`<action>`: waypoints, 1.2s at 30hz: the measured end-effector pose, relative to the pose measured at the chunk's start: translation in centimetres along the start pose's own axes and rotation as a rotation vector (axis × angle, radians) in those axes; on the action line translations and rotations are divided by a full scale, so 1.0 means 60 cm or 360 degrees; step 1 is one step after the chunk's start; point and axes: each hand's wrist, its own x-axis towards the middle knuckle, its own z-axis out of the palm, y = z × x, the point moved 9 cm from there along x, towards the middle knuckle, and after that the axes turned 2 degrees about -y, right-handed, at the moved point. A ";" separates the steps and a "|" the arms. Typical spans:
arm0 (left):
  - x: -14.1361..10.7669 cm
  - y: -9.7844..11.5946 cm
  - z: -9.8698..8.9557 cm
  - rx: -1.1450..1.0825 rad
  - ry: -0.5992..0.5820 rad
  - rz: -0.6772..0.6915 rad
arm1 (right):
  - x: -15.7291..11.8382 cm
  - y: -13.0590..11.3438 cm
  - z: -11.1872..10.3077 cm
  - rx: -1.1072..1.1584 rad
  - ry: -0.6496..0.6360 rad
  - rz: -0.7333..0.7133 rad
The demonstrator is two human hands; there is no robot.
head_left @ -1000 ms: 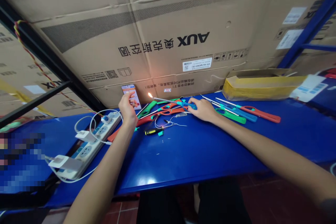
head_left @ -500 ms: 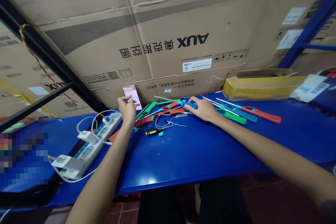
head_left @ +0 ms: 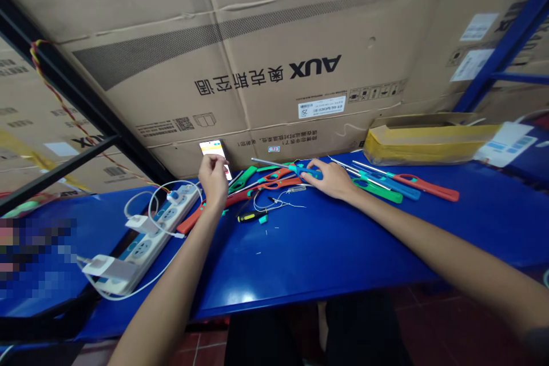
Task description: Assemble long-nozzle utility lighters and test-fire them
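Against the cardboard leans a lit phone (head_left: 213, 147), standing nearly upright. My left hand (head_left: 213, 180) is in front of its lower part, fingers curled in and nothing visible in them; whether a fingertip touches the screen I cannot tell. My right hand (head_left: 328, 176) is closed around the handle of a blue long-nosed gas lighter (head_left: 306, 171), its metal tube pointing left. Under and beside it lie several more lighters, among them a red lighter (head_left: 283, 183) and a green lighter (head_left: 243, 178). Nearer me is a black and yellow screwdriver (head_left: 252, 216).
A white power strip (head_left: 165, 220) with plugged-in chargers and white cables lies at the left. Right of my hand lie a green lighter (head_left: 384, 191) and a red lighter (head_left: 433, 187). A yellow-taped carton (head_left: 429, 146) stands behind them. A large cardboard box (head_left: 257, 28) backs the blue table (head_left: 300, 257).
My left hand has shifted slightly right and its fingers have curled in. The phone's screen shows a different page. My right hand stays on the blue lighter.
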 end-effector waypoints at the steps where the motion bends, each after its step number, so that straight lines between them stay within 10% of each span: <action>1: -0.005 0.001 0.010 -0.0087 -0.0041 -0.0034 | 0.000 0.000 -0.001 0.0004 0.0008 0.0002; 6: -0.025 0.005 0.061 -0.0381 -0.0332 -0.0185 | -0.002 -0.006 -0.006 -0.0004 -0.0007 0.0009; 19: -0.045 0.020 0.080 -0.0668 -0.0368 -0.0275 | -0.004 -0.010 0.009 -0.0070 -0.0080 -0.0003; 26: -0.017 0.020 0.003 -0.0834 0.0228 -0.0306 | -0.003 -0.012 0.006 -0.0129 -0.0079 -0.0034; 33: -0.026 0.022 0.065 -0.0646 -0.0392 -0.0407 | -0.003 -0.009 0.013 -0.0152 -0.0095 -0.0052; 36: -0.012 0.029 0.024 -0.0516 -0.0043 -0.0279 | -0.003 -0.011 0.007 -0.0154 -0.0075 -0.0050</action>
